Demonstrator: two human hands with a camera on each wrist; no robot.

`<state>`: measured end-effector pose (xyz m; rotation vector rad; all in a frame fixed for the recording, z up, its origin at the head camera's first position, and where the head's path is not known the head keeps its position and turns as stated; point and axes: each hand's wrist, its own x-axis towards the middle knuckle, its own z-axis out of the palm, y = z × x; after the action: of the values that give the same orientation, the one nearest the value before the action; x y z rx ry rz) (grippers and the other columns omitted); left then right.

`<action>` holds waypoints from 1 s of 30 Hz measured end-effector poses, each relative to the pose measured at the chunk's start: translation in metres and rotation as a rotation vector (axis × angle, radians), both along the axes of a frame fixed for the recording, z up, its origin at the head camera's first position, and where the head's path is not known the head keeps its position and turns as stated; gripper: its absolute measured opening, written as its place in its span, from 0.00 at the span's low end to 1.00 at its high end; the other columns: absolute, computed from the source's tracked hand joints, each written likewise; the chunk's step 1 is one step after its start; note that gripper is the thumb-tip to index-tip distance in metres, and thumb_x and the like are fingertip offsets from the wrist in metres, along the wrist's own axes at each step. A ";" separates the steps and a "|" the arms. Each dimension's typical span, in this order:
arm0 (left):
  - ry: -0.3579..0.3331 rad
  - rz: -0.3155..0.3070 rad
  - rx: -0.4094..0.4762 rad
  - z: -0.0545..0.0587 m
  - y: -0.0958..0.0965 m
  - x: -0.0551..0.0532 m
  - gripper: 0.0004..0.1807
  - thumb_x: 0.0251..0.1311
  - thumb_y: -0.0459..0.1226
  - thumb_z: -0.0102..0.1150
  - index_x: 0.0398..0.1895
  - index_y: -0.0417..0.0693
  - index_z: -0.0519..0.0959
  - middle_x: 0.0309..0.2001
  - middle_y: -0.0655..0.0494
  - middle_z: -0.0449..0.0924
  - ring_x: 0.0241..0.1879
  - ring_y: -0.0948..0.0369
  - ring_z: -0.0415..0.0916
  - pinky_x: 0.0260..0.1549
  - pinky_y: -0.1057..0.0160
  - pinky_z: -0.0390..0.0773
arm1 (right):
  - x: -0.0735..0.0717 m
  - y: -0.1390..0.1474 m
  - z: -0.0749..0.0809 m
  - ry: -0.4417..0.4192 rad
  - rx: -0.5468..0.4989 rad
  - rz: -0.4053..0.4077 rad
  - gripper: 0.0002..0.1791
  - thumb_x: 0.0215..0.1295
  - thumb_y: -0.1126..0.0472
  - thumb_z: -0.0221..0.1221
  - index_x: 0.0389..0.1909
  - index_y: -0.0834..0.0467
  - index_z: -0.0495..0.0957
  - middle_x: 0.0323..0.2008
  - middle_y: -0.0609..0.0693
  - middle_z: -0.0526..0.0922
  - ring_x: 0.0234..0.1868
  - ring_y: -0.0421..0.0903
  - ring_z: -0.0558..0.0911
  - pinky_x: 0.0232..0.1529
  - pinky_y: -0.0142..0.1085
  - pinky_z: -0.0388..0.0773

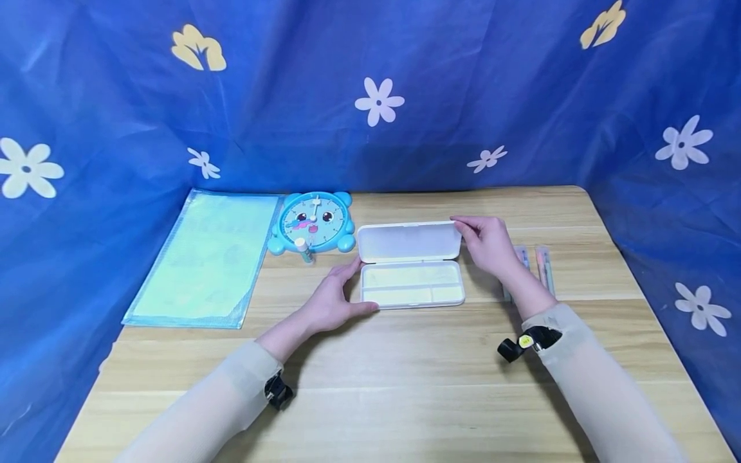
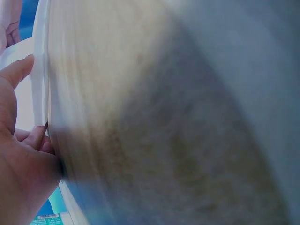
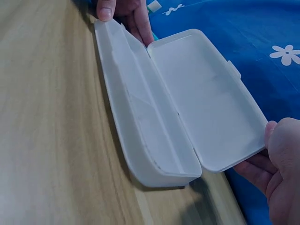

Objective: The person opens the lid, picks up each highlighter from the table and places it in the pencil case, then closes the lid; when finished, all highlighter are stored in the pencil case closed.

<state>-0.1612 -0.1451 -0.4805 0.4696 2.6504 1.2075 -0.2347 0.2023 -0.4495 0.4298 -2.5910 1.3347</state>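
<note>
The white case [image 1: 412, 276] rests on the worktop [image 1: 405, 386], about midway between the left and right edges and closer to the far edge than to the near one. Its lid [image 1: 410, 242] stands raised and tilted back on the hinge, exposing a base divided into one long far compartment and two shorter near ones.

The hands are apart, one at each end of the case. The left hand [image 1: 331, 303] grips the left end, thumb at the near left corner and fingers round by the hinge; this spread appears meant to keep the light base from sliding or tipping. The right hand [image 1: 489, 247] pinches the lid's far right corner between thumb and fingers, a hold that likely gives good leverage, being well away from the hinge.

Towards the far left corner of the worktop lies a pale green zip pouch [image 1: 202, 257], flat and roughly along the left edge. Beside it, near the far edge, is a blue toy clock [image 1: 313, 222]. A white-capped tube [image 1: 304, 251] is at the clock's near rim (whether the two touch cannot be determined). Pens [image 1: 545, 267] lie between the case and the right edge, partly hidden by the right forearm; their placement seems to leave the case room in the middle. A blue flowered cloth [image 1: 278, 128] rises behind the far edge.
</note>
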 end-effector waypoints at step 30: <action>0.031 -0.100 -0.116 0.009 0.000 -0.001 0.67 0.59 0.48 0.79 0.88 0.54 0.38 0.86 0.51 0.26 0.83 0.47 0.35 0.79 0.45 0.46 | -0.011 -0.006 0.001 -0.082 -0.030 -0.026 0.13 0.79 0.65 0.59 0.55 0.65 0.88 0.49 0.60 0.90 0.41 0.51 0.86 0.38 0.27 0.78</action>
<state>-0.1618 -0.1451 -0.4716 0.5977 2.6691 1.0193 -0.2457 0.1964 -0.4486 0.3427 -2.6294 1.4087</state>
